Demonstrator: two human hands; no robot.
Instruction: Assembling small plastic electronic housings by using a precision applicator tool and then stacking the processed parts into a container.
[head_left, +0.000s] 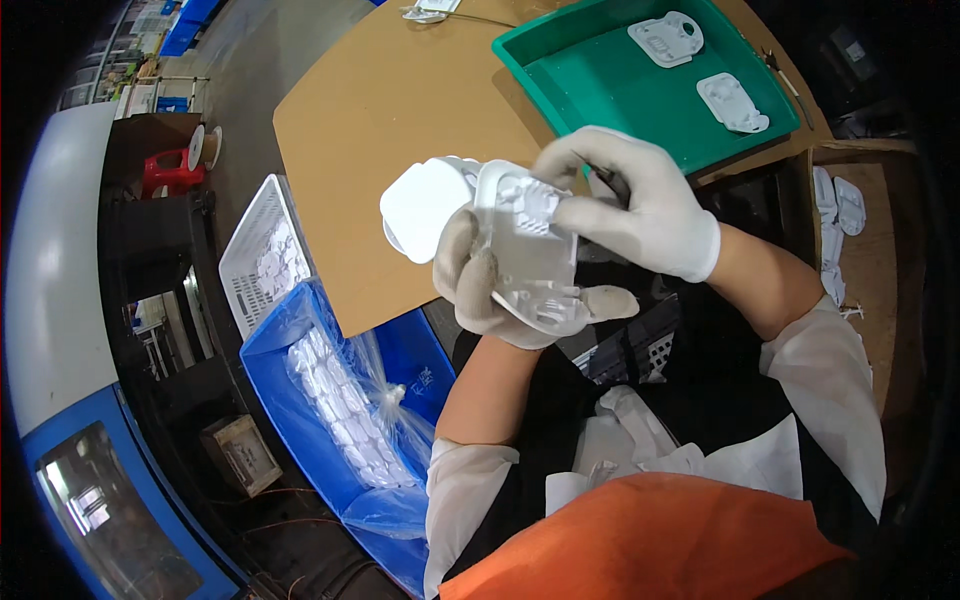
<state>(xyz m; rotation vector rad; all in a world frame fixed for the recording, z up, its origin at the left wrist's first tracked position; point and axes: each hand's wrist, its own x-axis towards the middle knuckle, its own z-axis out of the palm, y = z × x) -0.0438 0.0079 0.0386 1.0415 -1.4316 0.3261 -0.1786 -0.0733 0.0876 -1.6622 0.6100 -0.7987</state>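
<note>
White gloves cover both of my hands. My left hand [480,285] is closed around the edge of a white moulded plastic part [530,262], a shallow squarish shell held tilted above the table's near edge. Ribs and small raised details show on its inner side. My right hand [655,205] bends over the part's upper right edge, fingers closed about a small dark tool [612,185]; its tip is hidden, so its kind is unclear. Just left of the held part, several similar white plastic pieces [420,212] lie overlapped on the brown tabletop [375,110].
A green tray [530,75] at the far right holds two white parts [667,40]. Beside it lies a thin hand tool [788,85]. A white basket [240,260] and a blue, bag-lined crate [262,345] of white parts stand left. At right, a cardboard box [880,270] contains more parts.
</note>
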